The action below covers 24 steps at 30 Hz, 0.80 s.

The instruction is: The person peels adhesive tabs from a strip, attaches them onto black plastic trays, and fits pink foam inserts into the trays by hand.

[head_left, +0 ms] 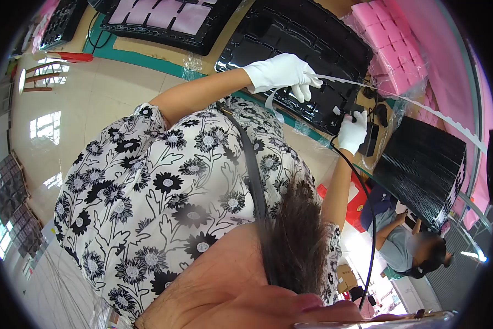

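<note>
My left hand [285, 75], in a white glove, pinches a long white strip [416, 104] over a glossy black plastic tray [279, 38]. The strip stretches to the far right edge, and a short curled piece hangs below the hand. My right hand [353, 133], also gloved, is at the tray's near right corner with its fingers curled together. Something small and dark shows at its fingertips, too small to name. A small white piece [337, 111] lies on the tray beside those fingers.
A pink foam block [389, 46] in clear wrap lies right of the tray. A stack of black trays [422, 164] stands beyond my right hand. Another black tray [164, 19] holds pink pieces. A black cable [372, 219] passes my right wrist. Another person [400, 247] sits at right.
</note>
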Each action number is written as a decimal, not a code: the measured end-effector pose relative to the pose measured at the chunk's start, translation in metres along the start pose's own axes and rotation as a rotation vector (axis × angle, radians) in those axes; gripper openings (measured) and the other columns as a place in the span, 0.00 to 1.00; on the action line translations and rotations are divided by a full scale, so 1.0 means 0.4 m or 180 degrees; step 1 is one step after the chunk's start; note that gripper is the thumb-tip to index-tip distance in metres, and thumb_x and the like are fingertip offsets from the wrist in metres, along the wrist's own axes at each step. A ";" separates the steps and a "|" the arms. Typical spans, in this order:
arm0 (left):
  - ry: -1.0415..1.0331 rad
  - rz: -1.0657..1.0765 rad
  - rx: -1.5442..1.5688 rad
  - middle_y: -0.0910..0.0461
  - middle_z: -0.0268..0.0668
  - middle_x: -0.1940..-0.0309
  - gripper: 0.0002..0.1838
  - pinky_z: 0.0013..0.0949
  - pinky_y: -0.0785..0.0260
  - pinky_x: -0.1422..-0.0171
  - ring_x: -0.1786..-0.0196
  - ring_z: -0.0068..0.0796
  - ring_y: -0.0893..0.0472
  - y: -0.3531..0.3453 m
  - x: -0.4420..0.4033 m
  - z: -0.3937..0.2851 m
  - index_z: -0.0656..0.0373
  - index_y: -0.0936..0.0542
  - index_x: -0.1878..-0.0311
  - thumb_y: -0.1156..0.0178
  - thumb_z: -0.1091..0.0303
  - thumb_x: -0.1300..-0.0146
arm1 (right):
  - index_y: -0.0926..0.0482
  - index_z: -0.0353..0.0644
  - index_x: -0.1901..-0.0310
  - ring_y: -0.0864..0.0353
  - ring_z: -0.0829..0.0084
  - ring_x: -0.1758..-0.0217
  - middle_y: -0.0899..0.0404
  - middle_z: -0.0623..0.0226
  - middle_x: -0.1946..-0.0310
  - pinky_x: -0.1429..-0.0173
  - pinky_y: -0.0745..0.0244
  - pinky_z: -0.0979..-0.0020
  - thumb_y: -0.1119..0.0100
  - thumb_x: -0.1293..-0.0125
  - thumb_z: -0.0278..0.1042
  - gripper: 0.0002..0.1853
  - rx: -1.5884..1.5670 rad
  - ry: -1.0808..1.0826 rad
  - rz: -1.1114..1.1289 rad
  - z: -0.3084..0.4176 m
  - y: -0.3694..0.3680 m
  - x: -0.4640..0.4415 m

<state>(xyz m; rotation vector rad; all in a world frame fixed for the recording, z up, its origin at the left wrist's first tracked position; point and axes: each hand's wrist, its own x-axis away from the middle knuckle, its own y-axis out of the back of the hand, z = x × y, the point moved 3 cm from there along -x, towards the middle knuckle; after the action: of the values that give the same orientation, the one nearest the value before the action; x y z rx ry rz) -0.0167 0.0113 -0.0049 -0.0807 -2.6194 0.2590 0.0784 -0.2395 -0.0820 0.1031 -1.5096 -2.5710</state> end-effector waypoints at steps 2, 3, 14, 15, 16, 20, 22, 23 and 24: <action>0.0267 0.0045 -0.0316 0.16 0.45 0.67 0.18 0.24 0.30 0.56 0.68 0.29 0.15 -0.011 0.013 -0.023 0.67 0.21 0.52 0.42 0.61 0.35 | 0.22 0.34 0.50 0.27 0.61 0.39 0.29 0.49 0.40 0.36 0.34 0.67 0.44 0.42 0.25 0.17 -0.1211 -0.0204 0.0245 0.009 0.014 -0.004; 0.0233 0.0304 -0.0203 0.16 0.48 0.65 0.20 0.27 0.28 0.53 0.64 0.30 0.15 -0.011 0.013 -0.018 0.68 0.22 0.50 0.44 0.59 0.34 | 0.24 0.31 0.47 0.25 0.64 0.40 0.28 0.51 0.41 0.37 0.32 0.70 0.46 0.40 0.21 0.18 -0.2426 -0.0409 0.0512 0.035 0.027 -0.002; 0.0382 0.0558 -0.0644 0.16 0.45 0.63 0.20 0.31 0.32 0.46 0.61 0.32 0.15 -0.024 0.022 -0.037 0.65 0.21 0.50 0.46 0.56 0.33 | 0.25 0.27 0.48 0.24 0.66 0.43 0.25 0.53 0.44 0.37 0.33 0.69 0.41 0.41 0.18 0.17 -0.4011 -0.0133 0.1270 0.269 0.076 0.061; 0.0366 0.0550 -0.0673 0.16 0.45 0.63 0.20 0.31 0.32 0.46 0.61 0.32 0.15 -0.025 0.023 -0.037 0.65 0.21 0.50 0.46 0.56 0.33 | 0.24 0.27 0.49 0.24 0.66 0.43 0.24 0.53 0.45 0.37 0.33 0.68 0.41 0.41 0.18 0.17 -0.3915 -0.0058 0.1310 0.280 0.074 0.064; 0.0368 0.0545 -0.0678 0.16 0.45 0.63 0.20 0.31 0.32 0.46 0.61 0.32 0.15 -0.025 0.023 -0.036 0.65 0.21 0.50 0.46 0.56 0.33 | 0.23 0.27 0.51 0.24 0.66 0.43 0.23 0.53 0.46 0.36 0.33 0.68 0.40 0.42 0.18 0.15 -0.3968 -0.0148 0.1297 0.288 0.069 0.065; 0.0383 0.0541 -0.0484 0.15 0.45 0.66 0.20 0.33 0.37 0.39 0.63 0.31 0.14 -0.026 0.024 -0.030 0.65 0.20 0.54 0.43 0.55 0.35 | 0.21 0.27 0.54 0.23 0.68 0.46 0.21 0.54 0.50 0.39 0.32 0.70 0.39 0.42 0.20 0.13 -0.4013 -0.0193 0.1204 0.284 0.050 0.065; 0.0304 0.0524 -0.0569 0.15 0.45 0.66 0.20 0.34 0.38 0.38 0.63 0.31 0.14 -0.025 0.021 -0.029 0.65 0.21 0.54 0.43 0.55 0.35 | 0.19 0.27 0.58 0.23 0.72 0.50 0.18 0.56 0.55 0.42 0.31 0.72 0.38 0.42 0.23 0.11 -0.3766 -0.0273 0.1106 0.274 0.042 0.059; 0.0336 0.0539 -0.0550 0.15 0.44 0.65 0.20 0.34 0.38 0.38 0.63 0.31 0.15 -0.024 0.018 -0.026 0.65 0.20 0.54 0.42 0.55 0.36 | 0.19 0.27 0.58 0.23 0.72 0.50 0.18 0.56 0.55 0.42 0.31 0.72 0.38 0.42 0.23 0.11 -0.3766 -0.0271 0.1110 0.274 0.038 0.060; 0.0368 0.0555 -0.0532 0.16 0.44 0.65 0.20 0.34 0.39 0.37 0.63 0.30 0.15 -0.025 0.016 -0.023 0.64 0.20 0.54 0.41 0.54 0.36 | 0.19 0.27 0.59 0.23 0.74 0.52 0.18 0.57 0.56 0.44 0.31 0.73 0.37 0.42 0.25 0.11 -0.3790 -0.0191 0.1026 0.274 0.035 0.060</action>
<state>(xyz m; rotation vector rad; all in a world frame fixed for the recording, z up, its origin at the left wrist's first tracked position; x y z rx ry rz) -0.0180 0.0038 0.0080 -0.3713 -2.5161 0.0913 0.0409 -0.1559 -0.0155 -0.3257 0.1703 -2.7154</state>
